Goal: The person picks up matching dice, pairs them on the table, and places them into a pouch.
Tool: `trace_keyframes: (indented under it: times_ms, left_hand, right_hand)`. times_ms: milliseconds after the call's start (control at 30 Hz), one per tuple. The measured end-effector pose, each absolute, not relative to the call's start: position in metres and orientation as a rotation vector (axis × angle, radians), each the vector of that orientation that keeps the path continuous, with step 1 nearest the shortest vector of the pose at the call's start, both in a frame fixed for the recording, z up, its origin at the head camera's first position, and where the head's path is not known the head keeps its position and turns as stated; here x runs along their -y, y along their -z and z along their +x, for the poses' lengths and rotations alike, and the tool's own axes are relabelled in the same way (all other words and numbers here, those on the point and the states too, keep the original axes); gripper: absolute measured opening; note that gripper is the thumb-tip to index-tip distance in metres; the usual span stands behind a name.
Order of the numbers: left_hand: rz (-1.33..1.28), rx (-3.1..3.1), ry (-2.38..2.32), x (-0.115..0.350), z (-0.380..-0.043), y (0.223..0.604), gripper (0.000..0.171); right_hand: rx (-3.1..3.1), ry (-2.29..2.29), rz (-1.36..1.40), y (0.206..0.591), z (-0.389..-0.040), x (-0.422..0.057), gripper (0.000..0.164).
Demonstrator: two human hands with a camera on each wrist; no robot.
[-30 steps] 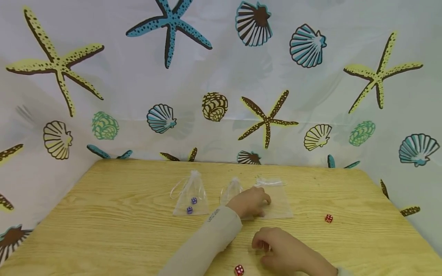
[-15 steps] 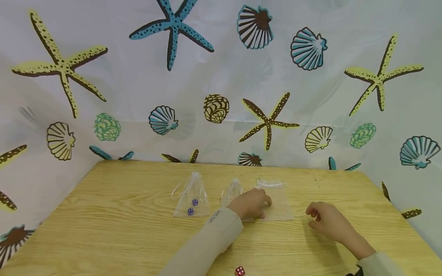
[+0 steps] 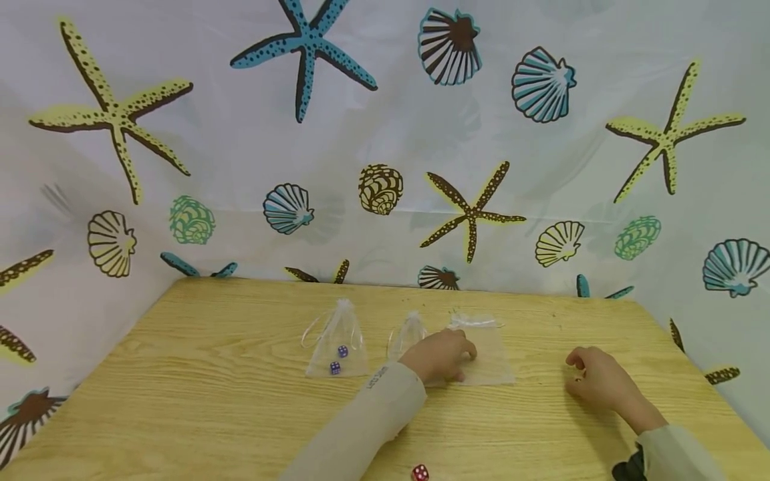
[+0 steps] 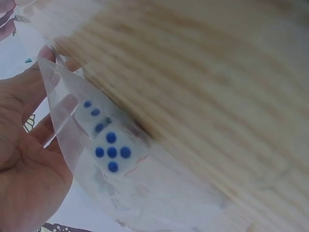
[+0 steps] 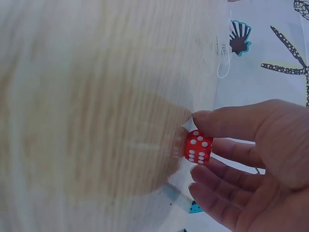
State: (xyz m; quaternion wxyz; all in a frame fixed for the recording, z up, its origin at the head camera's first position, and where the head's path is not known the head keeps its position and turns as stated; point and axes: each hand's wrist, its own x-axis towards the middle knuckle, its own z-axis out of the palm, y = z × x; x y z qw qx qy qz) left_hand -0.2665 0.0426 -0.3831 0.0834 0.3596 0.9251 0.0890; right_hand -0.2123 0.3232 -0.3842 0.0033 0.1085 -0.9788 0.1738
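My left hand [image 3: 436, 357] rests over the left side of a flat sheer white drawstring bag [image 3: 490, 361], its fingers relaxed and thumb apart. Just left, partly covered by that hand, stands a middle bag [image 3: 409, 331]. A white die with blue dots [image 4: 112, 152] shows through mesh close to the left palm. My right hand [image 3: 604, 381] is at the right side of the table, pinching a red die [image 5: 198, 146] between thumb and fingers, low against the wood. Another red die [image 3: 420, 473] lies at the front edge of the view.
A sheer drawstring bag [image 3: 321, 357] with two blue dice [image 3: 339, 359] lies on the left of the wooden table [image 3: 198, 387]. A white cloth [image 3: 337, 147] printed with starfish and shells hangs along the back and sides.
My right hand has moved right and away from me, from near the front red die to the far one, and now pinches it. The left hand stays in place.
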Motion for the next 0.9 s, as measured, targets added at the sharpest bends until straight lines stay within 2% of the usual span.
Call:
trace_keyframes:
  times_ms: [600,900]
  left_hand:
    - [1.066,-2.766,-0.238,-0.043,-0.264,0.381,0.039]
    - [1.043,-2.765,-0.235,-0.043,-0.264,0.381,0.040]
  right_hand:
    - [3.093,-0.554,0.361,0.385,-0.206,-0.325,0.012]
    - [3.083,-0.577,0.376,0.378,-0.201,-0.315,0.011]
